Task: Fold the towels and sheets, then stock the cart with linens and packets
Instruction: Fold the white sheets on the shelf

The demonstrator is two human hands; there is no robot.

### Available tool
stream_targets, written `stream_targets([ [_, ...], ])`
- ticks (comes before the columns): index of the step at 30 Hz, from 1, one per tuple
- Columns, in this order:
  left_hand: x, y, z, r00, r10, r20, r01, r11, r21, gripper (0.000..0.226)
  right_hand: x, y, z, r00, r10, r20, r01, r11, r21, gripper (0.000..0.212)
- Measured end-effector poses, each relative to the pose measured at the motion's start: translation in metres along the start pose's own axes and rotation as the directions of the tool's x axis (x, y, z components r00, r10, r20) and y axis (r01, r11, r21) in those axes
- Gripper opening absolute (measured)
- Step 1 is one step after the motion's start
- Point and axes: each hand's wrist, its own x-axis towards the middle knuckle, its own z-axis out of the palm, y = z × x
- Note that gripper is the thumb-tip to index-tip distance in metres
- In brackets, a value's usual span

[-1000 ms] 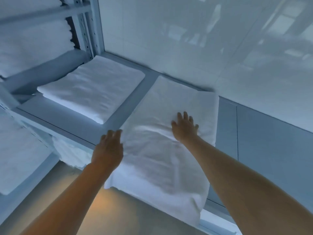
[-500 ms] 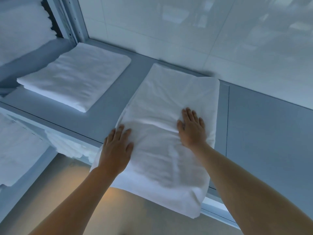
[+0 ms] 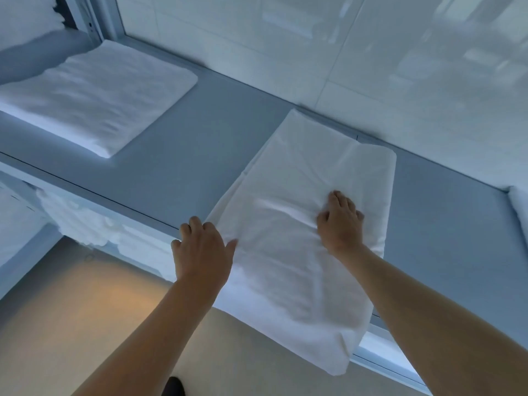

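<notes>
A folded white sheet (image 3: 288, 270) lies on the grey shelf (image 3: 200, 144), its near end hanging over the shelf's front edge. My left hand (image 3: 203, 250) grips the sheet's left edge, fingers curled down beside it and thumb on top. My right hand (image 3: 340, 221) sits on the middle of the sheet with fingers curled into the cloth, and creases run out from under them. The sheet's far right corner is slightly bunched up.
A second folded white sheet (image 3: 100, 92) lies at the shelf's left end. More white linen (image 3: 520, 207) shows at the right edge. Fluffy towels (image 3: 85, 224) fill the shelf below. A glossy tiled wall (image 3: 343, 52) backs the shelf, with a rack post (image 3: 94, 21) at top left.
Both hands lay flat on the sheet before; now their fingers are curled, the left at the sheet's edge, the right bunching cloth. The sheet's far right corner has puckered.
</notes>
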Motion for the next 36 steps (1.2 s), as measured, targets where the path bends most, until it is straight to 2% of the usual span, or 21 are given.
stream_targets([
  [2,0.0,-0.003,-0.002,0.998,-0.043,0.045,0.044,0.999,-0.029,0.057,0.009,-0.038,-0.007,0.974,-0.225,0.016,0.224,0.974,0.029,0.062],
  [4,0.002,-0.009,-0.003,0.994,-0.066,0.092,0.073,0.995,-0.073,0.055,0.017,-0.087,-0.01,0.89,-0.453,0.058,0.445,0.888,0.114,0.07],
  [5,0.002,-0.012,-0.004,0.989,-0.076,0.125,0.091,0.989,-0.115,0.053,0.019,-0.112,-0.009,0.848,-0.525,0.079,0.509,0.846,0.16,0.072],
  [8,-0.004,-0.019,-0.004,0.986,-0.048,0.16,0.086,0.968,-0.234,0.041,0.017,-0.16,-0.002,0.751,-0.653,0.099,0.631,0.753,0.184,0.066],
  [11,-0.013,-0.022,-0.009,0.987,0.0,0.161,0.071,0.899,-0.431,0.027,0.007,-0.166,0.004,0.711,-0.696,0.106,0.69,0.718,0.087,0.044],
  [15,-0.014,-0.026,-0.03,0.995,0.01,0.095,0.048,0.81,-0.584,0.023,0.012,-0.166,-0.007,0.725,-0.686,0.057,0.686,0.727,0.025,0.026],
  [17,-0.006,-0.03,-0.045,1.0,0.009,0.009,-0.001,0.788,-0.615,0.022,0.024,-0.172,-0.02,0.742,-0.667,-0.063,0.67,0.735,0.101,0.026],
  [19,0.011,-0.04,-0.056,0.999,0.009,-0.05,-0.037,0.811,-0.583,0.021,0.035,-0.184,-0.028,0.774,-0.613,-0.157,0.633,0.746,0.206,0.03],
  [21,0.03,-0.059,-0.053,1.0,-0.025,0.009,0.026,0.863,-0.504,0.021,0.038,-0.196,-0.02,0.83,-0.546,-0.12,0.557,0.795,0.239,0.031],
  [23,0.04,-0.079,-0.038,0.987,-0.094,0.127,0.137,0.914,-0.382,0.02,0.031,-0.2,0.006,0.862,-0.506,-0.001,0.503,0.857,0.113,0.039],
  [25,0.038,-0.093,-0.015,0.983,-0.132,0.128,0.167,0.932,-0.322,0.022,0.02,-0.196,0.032,0.905,-0.42,0.067,0.417,0.907,0.056,0.052],
  [28,0.033,-0.103,0.003,0.994,-0.107,-0.011,0.099,0.952,-0.289,0.027,0.02,-0.19,0.046,0.929,-0.366,0.05,0.358,0.925,0.125,0.06],
  [32,0.033,-0.106,-0.001,0.994,-0.055,-0.095,0.036,0.982,-0.185,0.019,0.022,-0.171,0.036,0.929,-0.365,0.058,0.351,0.922,0.164,0.059],
  [34,0.032,-0.097,-0.013,0.983,0.026,-0.182,-0.061,0.98,-0.188,0.005,0.019,-0.145,0.028,0.961,-0.276,0.011,0.272,0.953,0.131,0.056],
  [36,0.036,-0.08,-0.02,0.968,0.141,-0.21,-0.185,0.96,-0.21,0.01,0.016,-0.109,0.021,0.987,-0.159,-0.007,0.158,0.981,0.111,0.055],
])
